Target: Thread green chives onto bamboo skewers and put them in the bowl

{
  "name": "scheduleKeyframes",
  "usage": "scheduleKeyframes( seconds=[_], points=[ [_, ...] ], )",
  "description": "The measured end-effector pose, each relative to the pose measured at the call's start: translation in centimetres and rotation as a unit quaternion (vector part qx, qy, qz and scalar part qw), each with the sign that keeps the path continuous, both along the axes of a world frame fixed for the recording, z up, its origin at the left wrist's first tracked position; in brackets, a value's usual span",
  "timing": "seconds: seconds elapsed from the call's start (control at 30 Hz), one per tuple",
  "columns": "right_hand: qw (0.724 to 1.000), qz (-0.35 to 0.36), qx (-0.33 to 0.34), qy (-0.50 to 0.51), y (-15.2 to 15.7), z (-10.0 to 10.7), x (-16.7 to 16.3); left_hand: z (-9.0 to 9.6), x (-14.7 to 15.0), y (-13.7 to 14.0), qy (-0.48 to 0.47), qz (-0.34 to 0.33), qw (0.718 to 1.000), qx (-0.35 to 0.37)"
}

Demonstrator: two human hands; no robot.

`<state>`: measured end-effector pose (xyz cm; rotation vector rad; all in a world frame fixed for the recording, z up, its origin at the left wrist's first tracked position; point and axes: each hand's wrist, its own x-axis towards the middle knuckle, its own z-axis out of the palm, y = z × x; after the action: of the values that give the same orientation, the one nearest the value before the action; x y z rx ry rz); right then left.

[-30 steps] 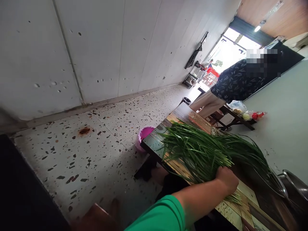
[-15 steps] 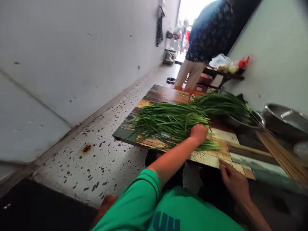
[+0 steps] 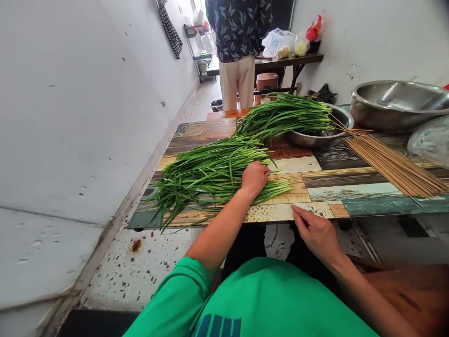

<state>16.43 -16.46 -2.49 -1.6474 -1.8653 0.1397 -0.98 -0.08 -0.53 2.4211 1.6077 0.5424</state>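
My left hand [image 3: 255,179] is closed at the pale stem ends of a pile of garlic chives [image 3: 206,171] on the table; its fingertips are partly hidden among the stalks. A smaller row of chives [image 3: 277,188] lies beneath that wrist, towards me. My right hand [image 3: 317,234] is at the table's near edge, thumb and forefinger pinched together; anything between them is too small to make out. Another bunch of garlic chives [image 3: 284,114] rests partly across a steel bowl [image 3: 317,136] at the back.
Thin wooden skewers [image 3: 396,161] lie on the right of the wood-patterned table [image 3: 354,191], some reaching the bowl. Behind them are a large steel basin [image 3: 393,110] and a clear plastic bag [image 3: 431,140]. A person [image 3: 238,47] stands beyond the table, near a bench [image 3: 305,59] with bags.
My view has swung to the right and levelled, so the table looks straighter and more of its right side shows. Both hands stay in about the same places on the table.
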Motion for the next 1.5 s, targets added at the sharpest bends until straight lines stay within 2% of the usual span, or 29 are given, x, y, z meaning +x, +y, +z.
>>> scheduleKeyframes(
  seconds=[0.2,0.8,1.17,1.37,1.5],
  points=[
    [0.999,-0.003,-0.044,0.026,0.1,0.5,0.0,0.0,0.0,-0.2,-0.003,0.002,1.000,0.011],
    [0.999,-0.009,-0.051,0.009,0.3,0.5,0.0,0.0,0.0,0.1,-0.010,-0.007,1.000,0.001],
    [0.995,-0.016,-0.017,-0.096,0.7,0.4,-0.4,-0.2,-0.1,0.4,-0.011,-0.048,0.999,0.004],
    [0.989,-0.030,-0.053,-0.132,2.2,1.3,-0.9,-0.7,-0.2,0.8,-0.034,-0.055,0.998,0.007],
    [0.986,-0.054,-0.073,-0.140,4.0,2.0,-1.7,-0.2,-0.4,0.8,-0.013,-0.084,0.996,0.002]
  ],
)
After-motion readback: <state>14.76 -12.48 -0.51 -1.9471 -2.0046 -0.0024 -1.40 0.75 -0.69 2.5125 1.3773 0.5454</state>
